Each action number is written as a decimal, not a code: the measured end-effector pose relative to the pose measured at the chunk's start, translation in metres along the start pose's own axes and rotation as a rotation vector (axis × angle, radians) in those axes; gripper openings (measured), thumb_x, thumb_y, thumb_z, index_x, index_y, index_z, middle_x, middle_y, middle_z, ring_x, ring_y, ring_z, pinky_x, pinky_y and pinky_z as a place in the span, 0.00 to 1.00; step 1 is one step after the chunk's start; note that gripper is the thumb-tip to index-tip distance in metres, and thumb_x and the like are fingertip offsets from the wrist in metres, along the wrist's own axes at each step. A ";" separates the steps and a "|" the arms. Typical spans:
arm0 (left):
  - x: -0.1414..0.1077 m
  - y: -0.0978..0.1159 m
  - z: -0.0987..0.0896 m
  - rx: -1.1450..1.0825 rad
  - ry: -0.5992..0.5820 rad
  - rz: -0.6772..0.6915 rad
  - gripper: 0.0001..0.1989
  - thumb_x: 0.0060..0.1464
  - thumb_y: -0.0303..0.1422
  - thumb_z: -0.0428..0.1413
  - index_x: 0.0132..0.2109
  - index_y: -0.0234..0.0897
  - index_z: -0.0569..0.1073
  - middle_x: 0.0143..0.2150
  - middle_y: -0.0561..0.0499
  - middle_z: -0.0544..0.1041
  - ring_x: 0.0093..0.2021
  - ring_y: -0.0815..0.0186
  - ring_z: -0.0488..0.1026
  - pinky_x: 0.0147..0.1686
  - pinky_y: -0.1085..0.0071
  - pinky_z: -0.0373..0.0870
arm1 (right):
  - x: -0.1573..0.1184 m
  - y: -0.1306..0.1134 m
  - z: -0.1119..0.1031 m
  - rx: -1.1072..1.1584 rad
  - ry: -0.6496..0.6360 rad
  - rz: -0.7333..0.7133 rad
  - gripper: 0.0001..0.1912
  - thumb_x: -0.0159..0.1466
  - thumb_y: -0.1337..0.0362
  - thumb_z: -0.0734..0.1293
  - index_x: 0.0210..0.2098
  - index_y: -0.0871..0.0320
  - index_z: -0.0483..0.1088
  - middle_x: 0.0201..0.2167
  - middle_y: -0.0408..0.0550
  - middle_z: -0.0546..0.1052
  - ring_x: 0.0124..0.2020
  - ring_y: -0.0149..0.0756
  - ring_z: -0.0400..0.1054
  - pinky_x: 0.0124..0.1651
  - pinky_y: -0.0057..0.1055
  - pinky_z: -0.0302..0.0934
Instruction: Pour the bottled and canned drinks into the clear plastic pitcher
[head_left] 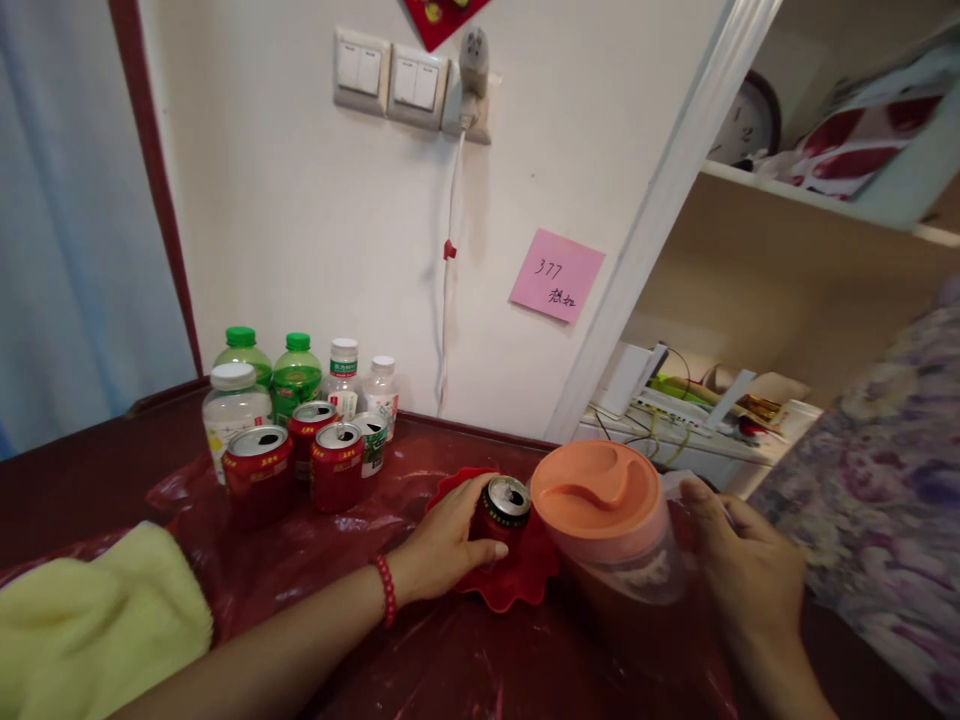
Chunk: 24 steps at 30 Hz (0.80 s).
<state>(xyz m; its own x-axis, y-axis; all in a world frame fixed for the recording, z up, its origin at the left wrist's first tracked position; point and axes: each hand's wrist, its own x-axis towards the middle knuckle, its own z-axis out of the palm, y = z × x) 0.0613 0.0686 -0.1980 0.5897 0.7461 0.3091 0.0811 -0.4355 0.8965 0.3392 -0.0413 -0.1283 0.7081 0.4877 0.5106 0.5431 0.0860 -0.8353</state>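
While left hand clamped fingers around red drink can at scalloped dish, right hand gripped handle of orange-lidded pitcher beside it. Judged step: two-handed hold; moving pitcher called for clearance.

Pitcher blocks can's right side — open space above.

On your left, you have a yellow towel on the table, near open cans and capped bottles. Ahead of you, two switch plates, a plug and a pink note are on the wall. To your right, a clock stands on a shelf above a router.
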 end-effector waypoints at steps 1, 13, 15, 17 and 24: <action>0.000 0.000 0.000 -0.010 0.000 0.005 0.39 0.50 0.28 0.66 0.69 0.44 0.66 0.72 0.41 0.70 0.72 0.49 0.65 0.75 0.47 0.55 | 0.003 0.004 0.001 0.037 0.013 0.027 0.38 0.53 0.26 0.74 0.24 0.58 0.69 0.19 0.40 0.61 0.23 0.31 0.54 0.25 0.28 0.47; 0.002 -0.006 -0.004 -0.006 -0.011 0.011 0.37 0.55 0.35 0.66 0.70 0.43 0.64 0.72 0.39 0.69 0.72 0.47 0.65 0.74 0.45 0.57 | 0.011 0.028 0.023 0.520 0.090 0.261 0.42 0.43 0.26 0.79 0.26 0.54 0.58 0.18 0.32 0.54 0.18 0.24 0.46 0.19 0.24 0.42; 0.002 -0.006 -0.004 -0.006 -0.019 0.007 0.37 0.55 0.35 0.66 0.70 0.42 0.64 0.72 0.39 0.69 0.72 0.46 0.65 0.73 0.45 0.57 | 0.013 0.029 0.025 0.587 0.103 0.300 0.43 0.41 0.26 0.80 0.26 0.53 0.57 0.18 0.31 0.53 0.17 0.23 0.46 0.19 0.24 0.43; 0.002 -0.004 -0.005 0.003 -0.022 0.004 0.37 0.56 0.35 0.66 0.70 0.42 0.64 0.72 0.39 0.69 0.73 0.46 0.65 0.74 0.45 0.57 | 0.014 0.032 0.026 0.634 0.109 0.332 0.44 0.39 0.27 0.81 0.26 0.53 0.56 0.17 0.31 0.54 0.16 0.23 0.48 0.18 0.24 0.43; 0.003 0.005 -0.005 -0.047 -0.038 -0.035 0.39 0.55 0.37 0.66 0.70 0.42 0.62 0.74 0.38 0.67 0.74 0.47 0.64 0.74 0.46 0.57 | 0.017 0.059 0.030 0.707 0.121 0.340 0.41 0.45 0.28 0.80 0.26 0.55 0.60 0.17 0.31 0.56 0.15 0.23 0.48 0.17 0.24 0.42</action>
<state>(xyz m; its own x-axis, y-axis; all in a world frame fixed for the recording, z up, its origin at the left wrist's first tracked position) 0.0595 0.0716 -0.1913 0.6177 0.7401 0.2659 0.0650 -0.3849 0.9207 0.3697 -0.0018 -0.1749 0.8497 0.4924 0.1887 -0.0986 0.4999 -0.8605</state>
